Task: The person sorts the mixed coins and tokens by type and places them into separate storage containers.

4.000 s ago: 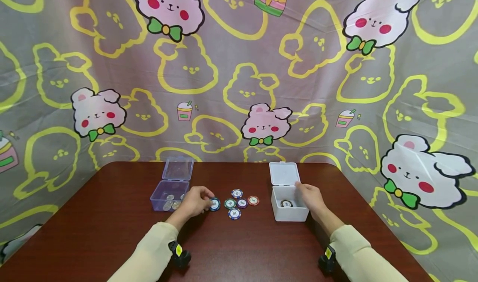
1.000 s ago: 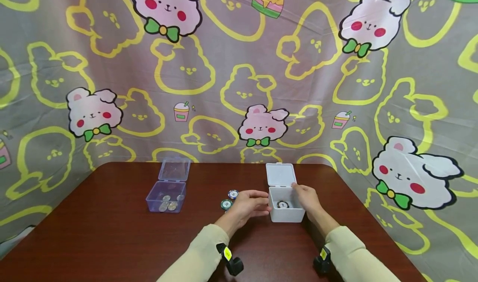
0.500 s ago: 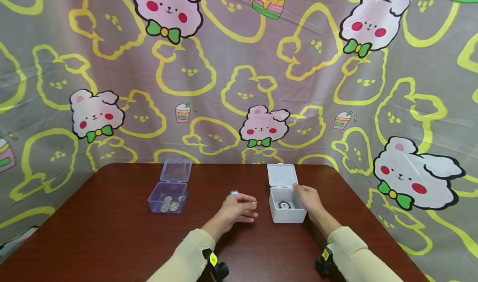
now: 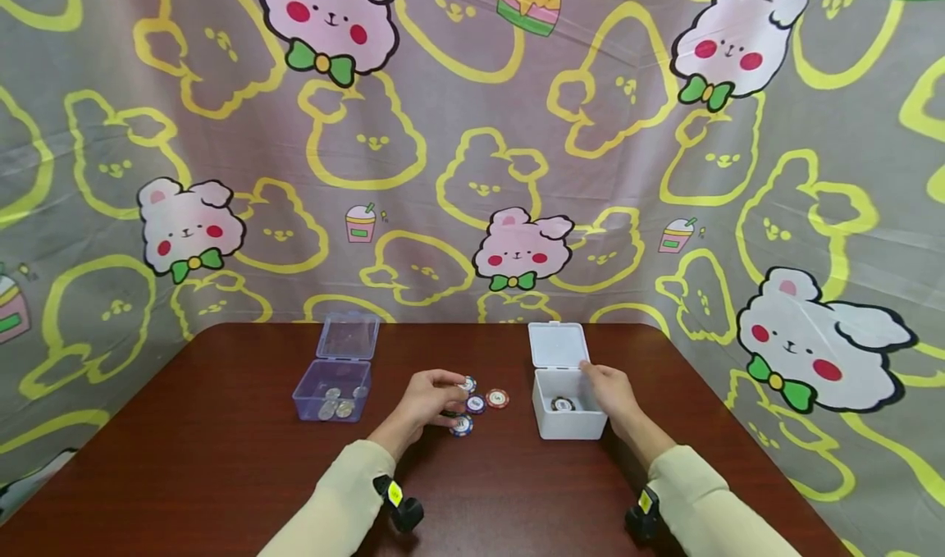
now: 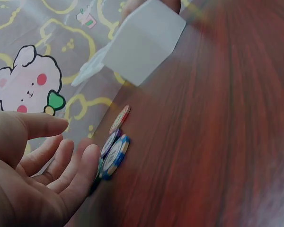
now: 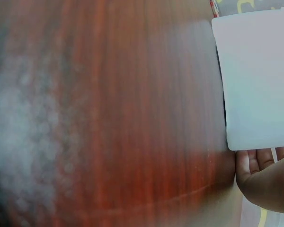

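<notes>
My left hand (image 4: 431, 399) hovers over the left side of a cluster of poker chips, thumb and fingers apart with nothing visible between them. A green chip (image 5: 101, 166) lies mostly hidden behind its fingers. Beside it are a blue chip (image 4: 461, 426), a purple chip (image 4: 475, 404), a red chip (image 4: 498, 398) and, partly covered by the fingertips, another blue-and-white chip (image 4: 468, 385). My right hand (image 4: 611, 389) holds the right wall of a white plastic box (image 4: 571, 426), whose lid stands raised. A dark-edged chip (image 4: 563, 404) lies inside the box.
To the left stands a clear purple box (image 4: 330, 405) with its lid up and several silver coins (image 4: 335, 407) in it. Everything rests on a dark brown wooden table (image 4: 221, 458). A patterned curtain (image 4: 421, 163) hangs behind the table's far edge.
The left hand, at a teal chip earlier, went to the white box's left side, then back left to the cluster. That teal chip is gone from its spot. The right hand stays at the box.
</notes>
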### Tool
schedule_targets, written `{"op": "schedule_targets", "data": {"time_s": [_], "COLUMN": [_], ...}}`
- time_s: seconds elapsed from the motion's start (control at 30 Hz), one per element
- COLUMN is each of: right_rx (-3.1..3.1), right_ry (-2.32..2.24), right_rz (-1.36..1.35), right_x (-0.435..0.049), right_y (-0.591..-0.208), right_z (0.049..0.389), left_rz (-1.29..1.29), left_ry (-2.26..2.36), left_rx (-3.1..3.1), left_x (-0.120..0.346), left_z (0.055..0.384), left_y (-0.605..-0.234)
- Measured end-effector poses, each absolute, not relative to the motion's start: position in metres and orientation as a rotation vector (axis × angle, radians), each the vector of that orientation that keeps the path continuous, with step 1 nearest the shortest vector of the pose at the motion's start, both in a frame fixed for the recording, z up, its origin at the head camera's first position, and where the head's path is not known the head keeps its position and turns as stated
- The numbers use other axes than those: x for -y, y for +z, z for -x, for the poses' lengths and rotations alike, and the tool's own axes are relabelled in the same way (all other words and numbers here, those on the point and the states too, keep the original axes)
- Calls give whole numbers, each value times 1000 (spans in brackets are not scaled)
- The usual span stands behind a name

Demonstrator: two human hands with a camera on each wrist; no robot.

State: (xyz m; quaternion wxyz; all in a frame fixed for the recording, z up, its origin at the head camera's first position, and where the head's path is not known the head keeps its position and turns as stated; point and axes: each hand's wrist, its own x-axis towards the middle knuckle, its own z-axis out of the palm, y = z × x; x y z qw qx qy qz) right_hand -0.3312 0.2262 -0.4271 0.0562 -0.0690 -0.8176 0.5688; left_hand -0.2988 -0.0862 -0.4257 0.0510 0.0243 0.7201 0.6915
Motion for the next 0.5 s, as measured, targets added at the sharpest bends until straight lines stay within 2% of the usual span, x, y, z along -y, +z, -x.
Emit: {"op": "schedule_targets", "data": {"time_s": [0.5], "right_rx": [2493], "right_ry": [1720], "right_rz": [214], "right_x": [-227], "right_y": [-428], "right_z": [331], "left_rz": [-73], "left_ry": [1722], "left_rx": [-2636], "left_x": [100], "left_z": [310], "left_y": [-428]}}
